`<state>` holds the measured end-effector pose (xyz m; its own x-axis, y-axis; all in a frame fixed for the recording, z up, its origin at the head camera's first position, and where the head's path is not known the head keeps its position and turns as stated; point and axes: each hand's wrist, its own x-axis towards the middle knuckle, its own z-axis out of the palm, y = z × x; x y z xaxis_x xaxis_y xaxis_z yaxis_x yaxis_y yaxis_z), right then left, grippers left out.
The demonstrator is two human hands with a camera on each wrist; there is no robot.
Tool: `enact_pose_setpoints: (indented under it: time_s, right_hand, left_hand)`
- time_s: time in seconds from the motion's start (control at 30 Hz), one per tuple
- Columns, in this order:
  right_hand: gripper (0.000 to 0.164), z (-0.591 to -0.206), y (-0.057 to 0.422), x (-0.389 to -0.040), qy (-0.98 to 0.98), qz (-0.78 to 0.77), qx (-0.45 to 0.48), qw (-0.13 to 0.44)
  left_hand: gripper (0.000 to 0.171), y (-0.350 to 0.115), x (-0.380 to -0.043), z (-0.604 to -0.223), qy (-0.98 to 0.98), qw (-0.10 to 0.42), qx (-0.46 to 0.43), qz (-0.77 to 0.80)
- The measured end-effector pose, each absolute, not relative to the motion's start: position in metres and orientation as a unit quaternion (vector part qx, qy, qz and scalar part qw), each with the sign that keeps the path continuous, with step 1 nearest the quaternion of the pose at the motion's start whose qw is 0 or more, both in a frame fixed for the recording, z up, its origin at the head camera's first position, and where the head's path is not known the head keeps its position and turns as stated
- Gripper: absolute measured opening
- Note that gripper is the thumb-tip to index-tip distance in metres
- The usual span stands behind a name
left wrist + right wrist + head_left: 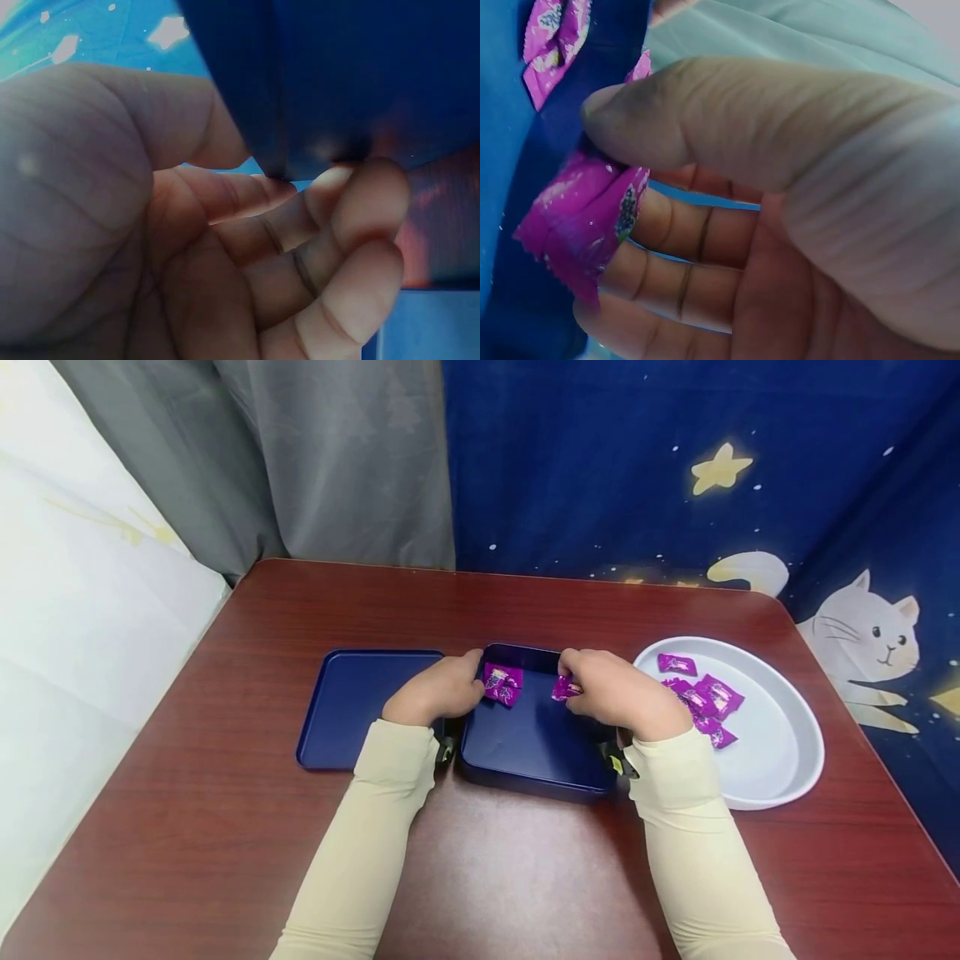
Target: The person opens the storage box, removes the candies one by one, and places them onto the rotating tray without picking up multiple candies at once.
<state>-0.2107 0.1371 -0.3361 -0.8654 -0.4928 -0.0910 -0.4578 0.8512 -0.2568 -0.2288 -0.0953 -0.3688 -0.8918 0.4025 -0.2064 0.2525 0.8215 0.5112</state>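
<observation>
In the head view my right hand (618, 689) is over the right side of a dark blue box (532, 747). Its thumb and fingers pinch a purple wrapped candy (585, 217), seen closely in the right wrist view. At the box's far left corner, my left hand (442, 687) grips the wall, thumb and curled fingers (371, 202) against the blue side. Inside that corner lie several purple candies (502, 683). A white oval tray (780, 752) to the right bears more candies (705, 697), partly hidden by the right hand.
A dark blue lid (360, 706) lies flat on the brown table (225, 793), left of the box and partly under the left hand. Grey (360, 460) and blue curtains (570, 468) hang behind the table, with a white cloth (75, 652) at the left.
</observation>
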Motion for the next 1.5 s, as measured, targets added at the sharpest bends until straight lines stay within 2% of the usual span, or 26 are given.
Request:
enact_pose_setpoints:
  time_s: [0.43, 0.7, 0.9, 1.17, 1.5]
  right_hand:
    - [0.024, -0.322, 0.185, -0.2, 0.97, -0.14, -0.191, 0.055]
    - [0.033, -0.321, 0.217, -0.203, 0.976, -0.148, -0.134, 0.082]
    - [0.033, -0.325, 0.234, -0.206, 0.979, -0.147, -0.122, 0.079]
    - [0.024, -0.334, 0.247, -0.209, 0.978, -0.155, -0.109, 0.086]
    - [0.031, -0.344, 0.262, -0.214, 0.978, -0.154, -0.082, 0.111]
  left_hand:
    - [0.061, -0.094, -0.227, -0.37, 0.94, 0.148, 0.179, 0.248]
    - [0.061, -0.093, -0.225, -0.369, 0.941, 0.151, 0.178, 0.247]
    - [0.062, -0.094, -0.225, -0.369, 0.941, 0.147, 0.178, 0.249]
    - [0.061, -0.094, -0.224, -0.37, 0.941, 0.15, 0.169, 0.251]
    - [0.061, -0.095, -0.223, -0.368, 0.941, 0.148, 0.171, 0.25]
